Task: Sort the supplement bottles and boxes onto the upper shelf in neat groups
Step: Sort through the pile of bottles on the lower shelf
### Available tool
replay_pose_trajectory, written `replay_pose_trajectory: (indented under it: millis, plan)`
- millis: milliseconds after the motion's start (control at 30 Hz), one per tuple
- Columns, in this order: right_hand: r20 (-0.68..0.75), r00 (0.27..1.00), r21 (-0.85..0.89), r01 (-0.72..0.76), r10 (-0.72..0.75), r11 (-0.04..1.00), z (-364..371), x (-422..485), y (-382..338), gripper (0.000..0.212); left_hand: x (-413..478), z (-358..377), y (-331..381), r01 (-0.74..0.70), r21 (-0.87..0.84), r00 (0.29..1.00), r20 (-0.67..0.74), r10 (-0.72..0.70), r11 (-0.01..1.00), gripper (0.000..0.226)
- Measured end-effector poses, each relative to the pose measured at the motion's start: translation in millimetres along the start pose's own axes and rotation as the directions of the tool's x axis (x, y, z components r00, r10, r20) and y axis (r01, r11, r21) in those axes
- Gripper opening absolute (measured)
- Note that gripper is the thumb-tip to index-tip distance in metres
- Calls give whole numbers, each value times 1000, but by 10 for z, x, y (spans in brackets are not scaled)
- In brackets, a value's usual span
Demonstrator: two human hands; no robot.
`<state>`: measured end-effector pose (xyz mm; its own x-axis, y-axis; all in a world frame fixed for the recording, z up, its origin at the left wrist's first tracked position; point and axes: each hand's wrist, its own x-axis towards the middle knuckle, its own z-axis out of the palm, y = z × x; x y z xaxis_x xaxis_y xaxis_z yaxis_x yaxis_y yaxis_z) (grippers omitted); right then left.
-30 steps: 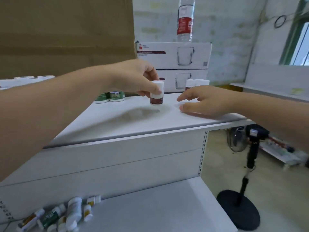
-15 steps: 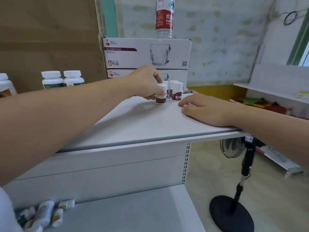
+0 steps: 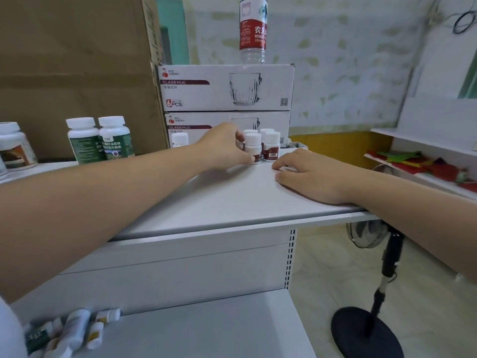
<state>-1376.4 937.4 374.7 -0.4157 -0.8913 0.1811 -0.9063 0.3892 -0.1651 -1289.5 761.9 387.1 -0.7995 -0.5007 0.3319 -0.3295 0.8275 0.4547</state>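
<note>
Head view: the left hand [image 3: 224, 148] reaches across the upper shelf [image 3: 232, 202], its fingers [image 3: 240, 137] and thumb curled round a small white-capped bottle [image 3: 253, 148] that stands upright on the shelf. This bottle is just beside three matching bottles [image 3: 272, 147], in front of the stacked glass mug boxes [image 3: 227, 87]. The right hand [image 3: 312, 174] lies palm down on the shelf nearby, fingers relaxed and holding nothing. Two green-labelled bottles [image 3: 100, 140] stand further left. Loose bottles [image 3: 72, 329] lie on the lower shelf [image 3: 206, 329].
</note>
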Motion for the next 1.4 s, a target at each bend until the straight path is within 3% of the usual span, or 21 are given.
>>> replay_pose_trajectory:
  millis: [167, 333, 600, 967, 1133, 1300, 1400]
  plan:
    - [35, 999, -6, -19, 20, 1000, -64, -67, -88, 36, -252, -338, -50, -77, 321, 975, 221, 4, 944, 40]
    - [-50, 996, -43, -75, 73, 996, -108, -173, -373, 44, -745, -776, -413, -73, 385, 967, 255, -29, 920, 37]
    - [-74, 997, 19, 4, -2, 1000, 101, -408, -1426, 44, -1890, -1564, -1103, 5, 364, 989, 137, -59, 931, 29]
    - [-200, 978, 9, 54, -51, 998, 545, -1079, -2939, 46, -3729, -2298, -2265, 108, 468, 991, -124, -56, 877, 43]
    - [-178, 984, 111, 50, -29, 993, 1049, -1445, -3376, 46, -4411, -2241, -2799, 195, 360, 972, -196, -131, 912, 38]
    - [-130, 991, 237, 39, -8, 971, 1874, -1472, -3672, 43, -4814, -1874, -3297, 405, 186, 910, -181, -373, 895, 40]
    - [-102, 995, 355, 21, 16, 934, 2419, -1357, -3788, 39, -4975, -1610, -3638, 446, 99, 886, -190, -423, 890, 38]
